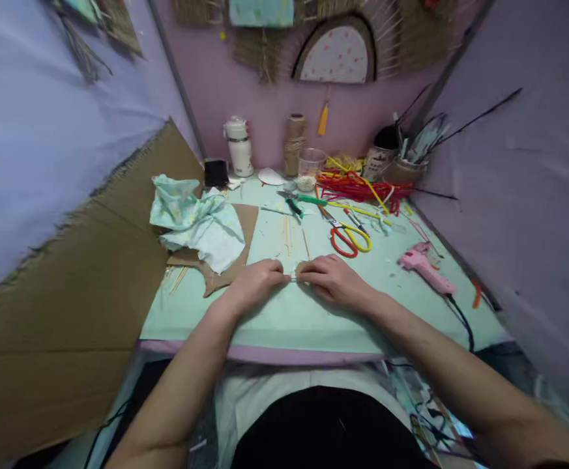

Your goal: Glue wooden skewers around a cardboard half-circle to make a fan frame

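Left hand: fingers curled in close together, tips at the left end of a small pale strip; too small to tell whether it has firm hold of it. Right hand: fingers bent and drawn together, nearly closed, tips pinching a small brown piece; detail under the fingers hidden. Strip and piece lie between the two hands, low over the table, near its front edge; hands just apart, forearms reaching in from either side.

Just beyond the hands: one stick, pointing away from the right fingers; a few thin skewers to its left; scissors with one red and one yellow handle, near the right hand; pliers with green grips, farther back.

Left of the left hand: crumpled cloth, partly on a cut card; a large brown board beyond, leaning inward.

Far right: pink glue gun, on its side, cord running to the front edge; well apart from the right hand.

Back row: bottle; twine; clear cup, pale bits inside; red cords, heaped.
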Motion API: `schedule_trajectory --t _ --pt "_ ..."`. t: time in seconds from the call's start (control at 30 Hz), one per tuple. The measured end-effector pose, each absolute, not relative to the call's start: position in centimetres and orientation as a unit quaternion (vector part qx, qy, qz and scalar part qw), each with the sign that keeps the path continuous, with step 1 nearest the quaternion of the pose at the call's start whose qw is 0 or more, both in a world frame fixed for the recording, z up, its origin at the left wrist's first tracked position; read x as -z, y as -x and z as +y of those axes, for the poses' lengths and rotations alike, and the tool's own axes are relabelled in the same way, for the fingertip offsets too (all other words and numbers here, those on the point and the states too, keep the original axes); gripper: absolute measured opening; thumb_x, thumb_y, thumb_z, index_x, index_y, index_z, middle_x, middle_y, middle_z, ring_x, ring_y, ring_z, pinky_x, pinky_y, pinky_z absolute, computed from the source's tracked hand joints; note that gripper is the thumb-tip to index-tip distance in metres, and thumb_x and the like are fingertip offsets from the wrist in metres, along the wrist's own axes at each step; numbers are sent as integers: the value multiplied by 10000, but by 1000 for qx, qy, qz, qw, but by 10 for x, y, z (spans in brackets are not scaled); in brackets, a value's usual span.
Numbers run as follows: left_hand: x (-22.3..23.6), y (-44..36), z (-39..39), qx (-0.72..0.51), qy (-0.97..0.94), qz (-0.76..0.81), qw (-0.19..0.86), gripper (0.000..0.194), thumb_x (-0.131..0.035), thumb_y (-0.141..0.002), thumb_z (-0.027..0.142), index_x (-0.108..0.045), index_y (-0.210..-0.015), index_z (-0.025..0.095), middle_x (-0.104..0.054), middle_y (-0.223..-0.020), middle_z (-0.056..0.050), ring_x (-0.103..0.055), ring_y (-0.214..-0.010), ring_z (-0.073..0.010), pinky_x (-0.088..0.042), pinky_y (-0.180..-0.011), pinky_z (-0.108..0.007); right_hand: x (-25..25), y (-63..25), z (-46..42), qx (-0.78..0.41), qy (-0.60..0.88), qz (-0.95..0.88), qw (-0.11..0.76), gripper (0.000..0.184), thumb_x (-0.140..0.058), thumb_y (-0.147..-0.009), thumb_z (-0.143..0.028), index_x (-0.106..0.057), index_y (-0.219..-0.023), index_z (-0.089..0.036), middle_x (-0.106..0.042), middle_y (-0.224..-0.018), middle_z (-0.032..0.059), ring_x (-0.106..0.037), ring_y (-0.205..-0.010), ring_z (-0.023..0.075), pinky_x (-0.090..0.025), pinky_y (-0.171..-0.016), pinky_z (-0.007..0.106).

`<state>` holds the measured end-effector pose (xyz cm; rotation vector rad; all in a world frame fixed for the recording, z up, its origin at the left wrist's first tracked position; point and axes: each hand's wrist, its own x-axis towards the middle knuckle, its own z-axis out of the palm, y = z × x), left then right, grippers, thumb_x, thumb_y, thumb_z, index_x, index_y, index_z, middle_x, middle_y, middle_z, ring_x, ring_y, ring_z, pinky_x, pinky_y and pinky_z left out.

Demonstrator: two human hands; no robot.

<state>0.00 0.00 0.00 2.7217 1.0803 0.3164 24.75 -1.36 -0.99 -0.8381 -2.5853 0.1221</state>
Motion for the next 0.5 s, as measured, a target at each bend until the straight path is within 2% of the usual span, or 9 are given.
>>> schedule_trajectory --t 0.27,0.5 --pt "0 0 0 -109 -917 369 107 326 -423 -1018 283 -737 -985 201 -662 -907 -39 -596 -857 -168 -400 -706 -262 8 -246 -14 -47 308 -929 202 334 -516 -883 -86 -662 -1144 -233 -706 -1152 61 -617 -983 200 -377 -802 356" --pt "1 1 0 -109 -918 364 108 314 -420 -1014 267 -729 -1012 214 -653 -932 -33 -584 -868 -171 -399 -709 -264 8 -245 -14 -41 312 -928 198 304 -516 -894 -98 -668 -1125 -225 -706 -1120 61 -608 -960 193 -367 -798 347"
